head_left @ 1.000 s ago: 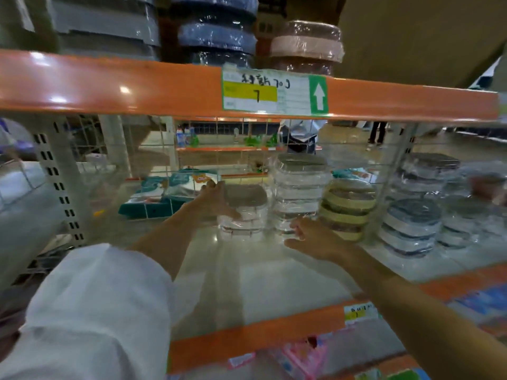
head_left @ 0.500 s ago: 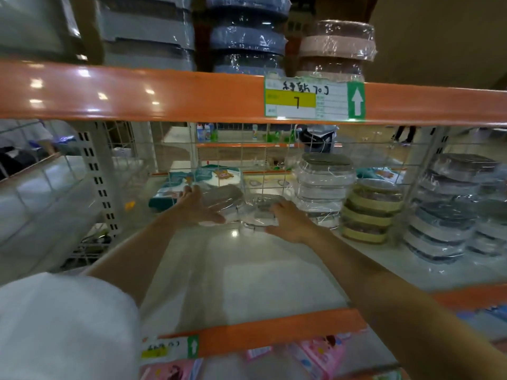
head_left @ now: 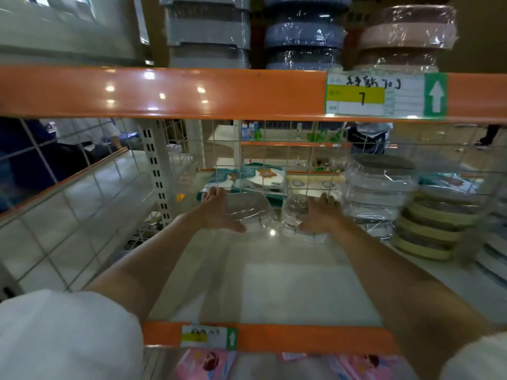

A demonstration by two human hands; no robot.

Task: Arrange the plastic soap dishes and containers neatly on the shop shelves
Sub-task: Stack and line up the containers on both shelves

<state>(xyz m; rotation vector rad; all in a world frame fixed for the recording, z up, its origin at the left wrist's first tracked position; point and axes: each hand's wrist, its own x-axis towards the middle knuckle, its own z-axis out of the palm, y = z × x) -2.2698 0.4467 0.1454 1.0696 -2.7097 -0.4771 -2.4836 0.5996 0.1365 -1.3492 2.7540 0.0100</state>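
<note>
A plastic-wrapped grey soap dish [head_left: 247, 208] sits tilted near the back of the white shelf [head_left: 274, 283]. My left hand [head_left: 218, 212] grips its left side, fingers over the top and thumb below. Right beside it lies a clear wrapped container [head_left: 294, 212], which my right hand [head_left: 319, 215] holds from the right. To the right of both stand a tall stack of wrapped grey-lidded dishes [head_left: 380, 193] and a stack of yellow-green dishes [head_left: 433, 226].
An orange beam [head_left: 164, 91] with a price label runs overhead, with grey, blue and pink wrapped stacks above it. Wire mesh [head_left: 274, 160] closes the back, and a perforated post [head_left: 156, 171] stands at the left. The shelf's orange front edge [head_left: 301, 338] is near my arms.
The short stack left of the tall one is apart: my left hand tilted the grey dish, and my right hand moved left from the tall stack onto the clear container.
</note>
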